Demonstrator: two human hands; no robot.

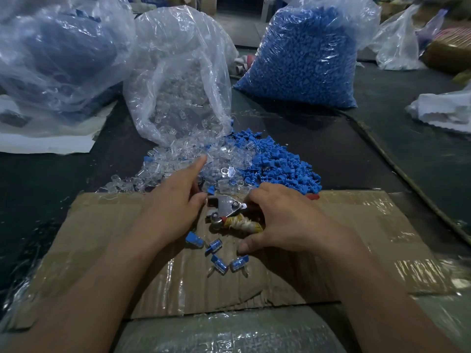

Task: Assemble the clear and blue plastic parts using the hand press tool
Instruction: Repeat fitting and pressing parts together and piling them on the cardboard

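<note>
Looks like the loading step, squeeze not yet done.
Fingers of right hand (283, 220) curl round hand press tool (226, 207); left hand (173, 200) index straight, pinch unclear; blue part (211, 190) beside its thumb tip. Next: seat, then squeeze.

Hand press tool (226, 208): bare metal head, bright, polished, glare on flat faces. Handle wrap (243, 225): yellowish-white cloth-like strip, rough, matt. Clear parts (178, 159): transparent plastic, smooth, glossy. Blue parts (280, 169): opaque plastic, mostly matt. Assembled pieces (216, 253): glossy clear shell over matt blue. Cardboard sheet (96, 220): brown, matt, creased, near edge torn. Tape strips (407, 268) on it: clear, glossy, wrinkled. Bags (178, 59): thin clear plastic film, crinkled, shiny. Desk (331, 149): dark matt covering. Paper sheet (51, 145), far left: white, matt.
</note>
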